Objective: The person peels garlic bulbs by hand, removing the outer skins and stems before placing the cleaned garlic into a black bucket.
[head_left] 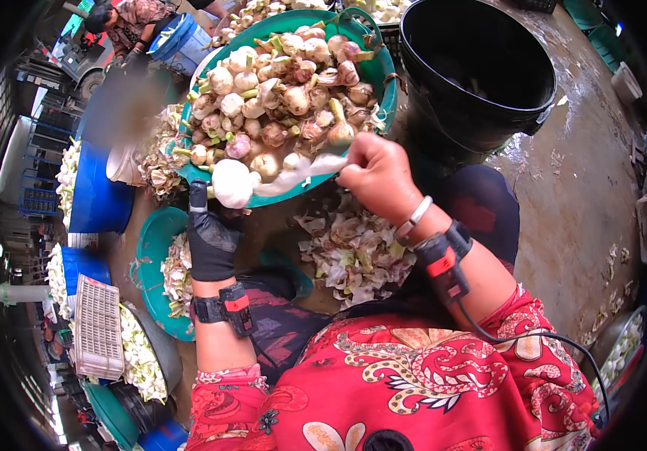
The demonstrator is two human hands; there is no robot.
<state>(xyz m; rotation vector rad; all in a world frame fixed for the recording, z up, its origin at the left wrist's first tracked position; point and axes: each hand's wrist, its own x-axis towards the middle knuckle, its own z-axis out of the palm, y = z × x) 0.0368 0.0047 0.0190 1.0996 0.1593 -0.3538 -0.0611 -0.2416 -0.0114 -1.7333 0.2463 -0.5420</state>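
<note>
Wet concrete flooring (564, 188) fills the right of the frame at a crowded garlic-sorting spot, with a black bucket (481, 64) standing at upper right. At upper centre a green basin (380, 83) is heaped with unpeeled garlic bulbs (286, 90), many with pinkish skins and cut green stalks. Just below its rim, the left hand (210, 237), in a black glove, grips a white peeled garlic bulb (231, 183) from beneath. The bare right hand (377, 177), wearing a white bangle and a strapped wrist device, is closed around the end of a long strip of white skin (301, 171) that stretches from the bulb to the fist. Loose garlic peelings (357, 252) lie heaped on the floor at centre, below the right hand. A second green basin (154, 255) at centre left holds more peelings. Blue tubs (98, 195) and a white crate (98, 327) line the left edge. Another person (131, 22) crouches at upper left.
</note>
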